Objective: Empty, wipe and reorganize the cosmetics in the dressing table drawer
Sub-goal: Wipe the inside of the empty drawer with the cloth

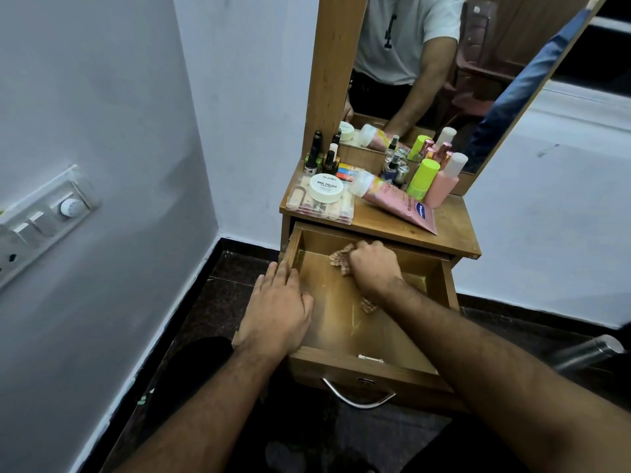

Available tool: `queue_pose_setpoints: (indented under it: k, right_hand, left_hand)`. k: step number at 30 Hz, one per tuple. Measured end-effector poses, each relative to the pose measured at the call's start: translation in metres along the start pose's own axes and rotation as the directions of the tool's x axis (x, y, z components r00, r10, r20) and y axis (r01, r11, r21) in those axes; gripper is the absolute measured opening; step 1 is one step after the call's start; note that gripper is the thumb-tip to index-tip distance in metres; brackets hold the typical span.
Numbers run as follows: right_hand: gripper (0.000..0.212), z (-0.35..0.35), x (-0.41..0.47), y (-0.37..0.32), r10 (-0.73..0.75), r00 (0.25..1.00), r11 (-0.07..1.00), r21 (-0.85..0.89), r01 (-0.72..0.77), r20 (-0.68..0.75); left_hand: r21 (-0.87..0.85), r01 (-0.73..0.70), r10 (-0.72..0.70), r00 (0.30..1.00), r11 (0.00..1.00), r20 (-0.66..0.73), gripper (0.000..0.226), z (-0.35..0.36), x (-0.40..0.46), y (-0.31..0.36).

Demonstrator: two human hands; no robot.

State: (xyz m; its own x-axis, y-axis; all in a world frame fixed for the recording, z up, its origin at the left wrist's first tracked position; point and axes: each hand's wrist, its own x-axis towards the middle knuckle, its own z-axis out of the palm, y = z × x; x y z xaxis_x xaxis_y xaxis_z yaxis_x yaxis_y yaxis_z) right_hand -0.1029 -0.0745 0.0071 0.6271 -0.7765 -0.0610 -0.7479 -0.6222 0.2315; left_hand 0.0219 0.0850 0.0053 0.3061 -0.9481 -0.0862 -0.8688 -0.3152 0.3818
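Right hand [374, 268]: I see it clutching the cloth [341, 259], far in the drawer [362, 365].
Left hand [278, 312]: fingers flat, resting on the drawer's left wall.

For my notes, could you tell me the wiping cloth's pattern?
Checked pink-brown and cream cloth, gripped by the right hand; head view.

Two hands [278, 315], one cloth [341, 259], one drawer [362, 365], one white jar [326, 188], one pink tube [399, 204]

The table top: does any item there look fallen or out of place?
Yes. The pink tube lies on its side across the table top, its flat end near the front edge, while the bottles behind it stand upright. Nothing looks spilled.
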Motion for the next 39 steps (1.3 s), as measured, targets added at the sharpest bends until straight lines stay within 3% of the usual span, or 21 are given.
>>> queue_pose_setpoints:
  k: [4, 8, 14, 19, 21, 25, 29, 31, 33, 39]
  right_hand:
    - [0.023, -0.01, 0.017, -0.035, -0.068, 0.991, 0.994, 0.079, 0.077, -0.118]
    - [0.022, -0.008, 0.031, -0.063, -0.035, 0.994, 0.986, 0.16, 0.052, -0.103]
    - [0.024, 0.005, 0.029, -0.049, -0.149, 0.988, 0.989, -0.017, 0.149, -0.035]
    - [0.028, 0.011, 0.014, -0.012, -0.095, 0.995, 0.995, -0.005, 0.095, 0.033]
    - [0.034, 0.016, 0.005, 0.002, -0.104, 0.994, 0.994, 0.032, 0.102, 0.044]
    - [0.049, 0.015, -0.01, 0.02, -0.141, 0.978, 0.959, 0.265, 0.096, 0.153]
    - [0.027, 0.023, -0.034, 0.038, 0.094, 0.986, 0.939, 0.318, -0.133, 0.135]
    - [0.025, 0.025, -0.04, 0.039, 0.223, 0.967, 0.932, 0.265, -0.249, 0.124]
    - [0.027, 0.021, -0.033, 0.03, 0.263, 0.958, 0.913, 0.294, -0.284, 0.111]
    - [0.05, 0.015, 0.004, -0.025, -0.012, 0.983, 0.936, 0.348, -0.054, 0.185]
  left_hand:
    - [0.008, 0.002, -0.002, 1.0, 1.0, -0.011, 0.059, -0.001, 0.0, 0.0]
    - [0.017, 0.004, -0.004, 1.0, 1.0, -0.004, 0.06, -0.001, 0.0, 0.001]
    - [0.02, 0.005, -0.005, 1.0, 1.0, -0.011, 0.059, 0.002, 0.001, -0.001]
    - [0.005, -0.003, 0.003, 1.0, 1.0, -0.017, 0.059, 0.003, 0.0, -0.002]
    - [0.006, -0.007, 0.007, 1.0, 1.0, -0.017, 0.059, 0.002, -0.001, -0.001]
    - [0.008, -0.015, 0.015, 1.0, 1.0, -0.02, 0.058, 0.001, -0.001, -0.001]
    - [0.003, -0.017, 0.017, 0.999, 1.0, -0.029, 0.057, -0.001, -0.001, -0.001]
    - [0.009, -0.019, 0.019, 0.999, 1.0, -0.029, 0.056, -0.001, -0.002, 0.0]
    - [0.013, -0.018, 0.018, 0.999, 1.0, -0.029, 0.056, -0.001, -0.002, 0.0]
    - [0.005, -0.017, 0.017, 0.999, 1.0, -0.043, 0.056, -0.001, -0.002, 0.0]
